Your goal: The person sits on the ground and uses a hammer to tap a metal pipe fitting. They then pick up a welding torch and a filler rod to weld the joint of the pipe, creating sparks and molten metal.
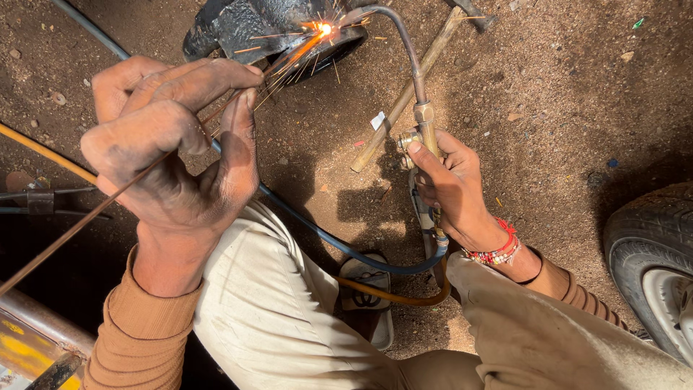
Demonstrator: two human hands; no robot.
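Observation:
My left hand [170,148] pinches a long thin filler rod [79,224] that runs up to the right. The rod's tip meets a bright flame with flying sparks [323,29] on a dark metal part [253,27] lying on the dirt. My right hand [451,188] grips a brass gas torch [424,123]. The torch's curved neck [404,43] bends over to the same glowing spot. A blue hose [325,235] and an orange hose [390,295] leave the torch handle below my right hand.
A hammer with a wooden handle [408,94] lies on the ground beside the torch. A tyre [653,260] stands at the right edge. My knees in light trousers [267,303] fill the foreground, with a sandal [368,289] between them. A yellow metal piece [29,347] sits bottom left.

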